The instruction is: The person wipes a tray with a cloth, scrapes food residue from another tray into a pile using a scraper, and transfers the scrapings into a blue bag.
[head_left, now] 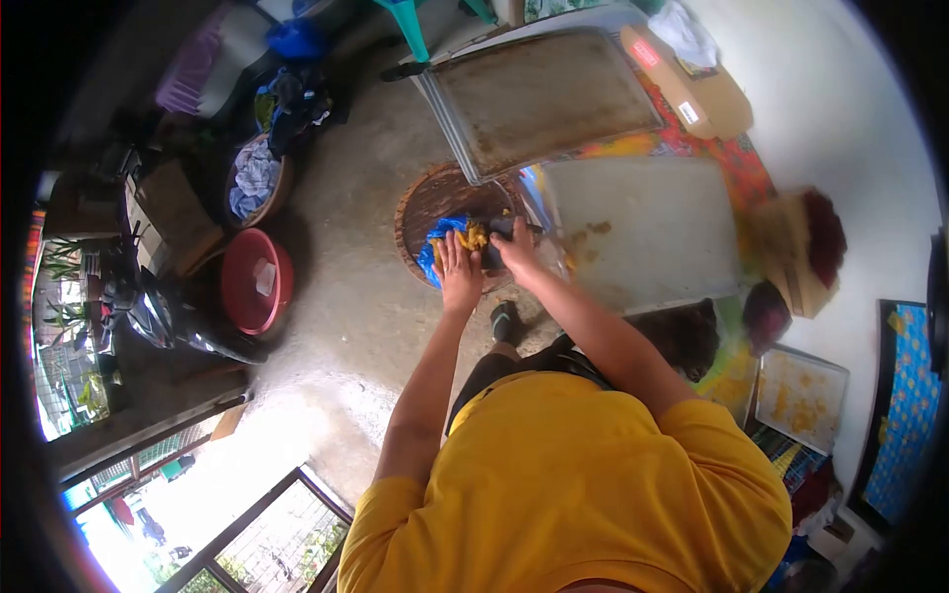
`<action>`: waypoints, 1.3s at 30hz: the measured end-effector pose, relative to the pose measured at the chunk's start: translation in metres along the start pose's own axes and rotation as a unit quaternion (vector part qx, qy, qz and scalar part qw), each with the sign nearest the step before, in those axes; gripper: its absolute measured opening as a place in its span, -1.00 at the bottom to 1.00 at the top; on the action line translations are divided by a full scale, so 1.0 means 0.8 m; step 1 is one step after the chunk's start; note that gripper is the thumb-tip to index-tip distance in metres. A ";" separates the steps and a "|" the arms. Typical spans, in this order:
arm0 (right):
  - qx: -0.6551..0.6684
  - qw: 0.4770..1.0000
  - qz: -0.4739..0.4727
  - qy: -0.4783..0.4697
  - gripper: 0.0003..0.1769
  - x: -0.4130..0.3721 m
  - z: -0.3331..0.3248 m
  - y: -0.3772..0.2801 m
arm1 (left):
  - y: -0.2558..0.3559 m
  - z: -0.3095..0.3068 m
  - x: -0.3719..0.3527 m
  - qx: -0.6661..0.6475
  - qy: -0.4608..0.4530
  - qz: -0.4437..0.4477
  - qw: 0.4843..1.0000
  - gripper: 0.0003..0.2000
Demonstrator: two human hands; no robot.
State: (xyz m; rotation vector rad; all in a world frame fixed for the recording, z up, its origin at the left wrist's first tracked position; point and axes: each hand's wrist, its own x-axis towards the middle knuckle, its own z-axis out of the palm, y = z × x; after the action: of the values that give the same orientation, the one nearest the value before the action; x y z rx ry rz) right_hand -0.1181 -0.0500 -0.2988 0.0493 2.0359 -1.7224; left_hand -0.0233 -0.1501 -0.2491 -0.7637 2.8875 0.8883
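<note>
My left hand (pixel 459 272) lies with its fingers stretched out on a yellow, lumpy mass (pixel 474 235). Under and beside that mass is a crumpled blue plastic bag (pixel 431 252). They sit on a round, brown woven tray (pixel 420 206). Just to the right, my right hand (pixel 516 249) has its fingers bent around something dark at the tray's edge; what it is I cannot make out. The two hands are close together but apart.
A pale flat tray (pixel 643 232) with yellow smears lies at the right, below a large brown-stained tray (pixel 544 99). A cardboard box (pixel 692 94) stands by the wall. On the left are a red basin (pixel 255 282), a basket of cloth (pixel 255 178) and a motorcycle (pixel 163 316).
</note>
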 end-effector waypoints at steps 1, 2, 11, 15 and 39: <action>-0.093 0.994 -0.050 0.026 -0.17 -0.010 0.018 -0.020 | -0.021 0.000 0.004 0.016 -0.013 -0.019 1.000 -0.40; -0.104 0.994 0.042 -0.010 -0.18 -0.016 0.026 -0.040 | -0.042 0.000 0.009 0.031 -0.026 -0.039 0.998 -0.41; -0.242 0.970 0.033 -0.002 -0.38 -0.017 0.080 -0.024 | -0.118 -0.007 0.030 0.079 -0.079 -0.060 0.992 -0.42; -0.228 0.972 0.043 -0.021 -0.40 -0.021 0.083 -0.043 | -0.086 -0.013 0.032 0.083 -0.068 0.035 0.994 -0.49; -0.213 0.973 -0.063 0.063 -0.37 -0.028 0.038 -0.042 | -0.079 -0.018 0.051 0.084 -0.017 0.158 0.984 -0.49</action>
State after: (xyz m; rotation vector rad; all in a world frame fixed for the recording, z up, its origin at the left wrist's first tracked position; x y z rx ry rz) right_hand -0.0988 -0.0797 -0.2627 -0.1157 2.5086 -1.3439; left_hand -0.0286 -0.2216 -0.2771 -0.2772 3.0527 0.6541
